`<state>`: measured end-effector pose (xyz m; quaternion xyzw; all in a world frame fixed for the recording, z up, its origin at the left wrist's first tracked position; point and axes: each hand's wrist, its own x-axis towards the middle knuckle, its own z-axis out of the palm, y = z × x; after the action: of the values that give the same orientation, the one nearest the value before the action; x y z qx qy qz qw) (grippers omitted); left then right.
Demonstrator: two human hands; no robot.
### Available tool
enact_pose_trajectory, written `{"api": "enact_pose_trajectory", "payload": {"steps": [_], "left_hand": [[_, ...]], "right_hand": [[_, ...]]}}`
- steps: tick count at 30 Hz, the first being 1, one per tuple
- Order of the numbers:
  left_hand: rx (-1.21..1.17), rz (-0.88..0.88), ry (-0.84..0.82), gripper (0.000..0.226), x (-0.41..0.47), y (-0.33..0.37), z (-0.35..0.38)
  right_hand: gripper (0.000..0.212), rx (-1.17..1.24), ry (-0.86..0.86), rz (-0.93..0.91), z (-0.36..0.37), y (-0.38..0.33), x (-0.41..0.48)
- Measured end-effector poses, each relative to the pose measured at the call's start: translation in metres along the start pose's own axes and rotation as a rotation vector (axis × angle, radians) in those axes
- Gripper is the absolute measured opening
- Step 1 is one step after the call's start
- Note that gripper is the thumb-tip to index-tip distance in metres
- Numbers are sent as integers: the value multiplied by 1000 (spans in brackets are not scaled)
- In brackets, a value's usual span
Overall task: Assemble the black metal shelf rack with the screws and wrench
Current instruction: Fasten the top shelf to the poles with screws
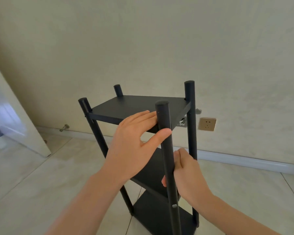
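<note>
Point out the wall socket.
Head view, right of centre: the wall socket sits low on the wall, right of the back right post of the shelf rack.

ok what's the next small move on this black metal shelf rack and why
Probably a gentle wobble test: the black metal shelf rack stands upright on four posts, the right hand grips the near round post, and the left hand rests open on the top shelf.
</note>
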<state>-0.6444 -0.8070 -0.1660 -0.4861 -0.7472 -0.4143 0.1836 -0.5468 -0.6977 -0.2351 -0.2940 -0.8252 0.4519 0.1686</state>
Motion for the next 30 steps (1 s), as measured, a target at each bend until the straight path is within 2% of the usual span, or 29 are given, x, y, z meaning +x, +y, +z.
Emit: {"api": "enact_pose_trajectory", "payload": {"steps": [6, 10, 14, 21, 24, 30], "left_hand": [[-152, -145, -75, 36, -5, -10, -33], [-172, -204, -80, 36, -7, -9, -46], [-188, -245, -17, 23, -11, -10, -56], [-258, -300, 94, 16, -14, -10, -71], [-327, -390, 118, 16, -15, -12, -77], [-408, -532, 226, 14, -20, -20, -86]], "right_hand": [[28, -88, -20, -87, 18, -21, -8], [7, -94, -124, -99, 21, -27, -5], [9, -102, -150, -150, 23, -32, -3], [20, 23, -131, -158, 28, -41, -1], [25, 114, -151, -82, 31, -48, -1], [39, 138, -127, -139, 43, -55, -4]]}}
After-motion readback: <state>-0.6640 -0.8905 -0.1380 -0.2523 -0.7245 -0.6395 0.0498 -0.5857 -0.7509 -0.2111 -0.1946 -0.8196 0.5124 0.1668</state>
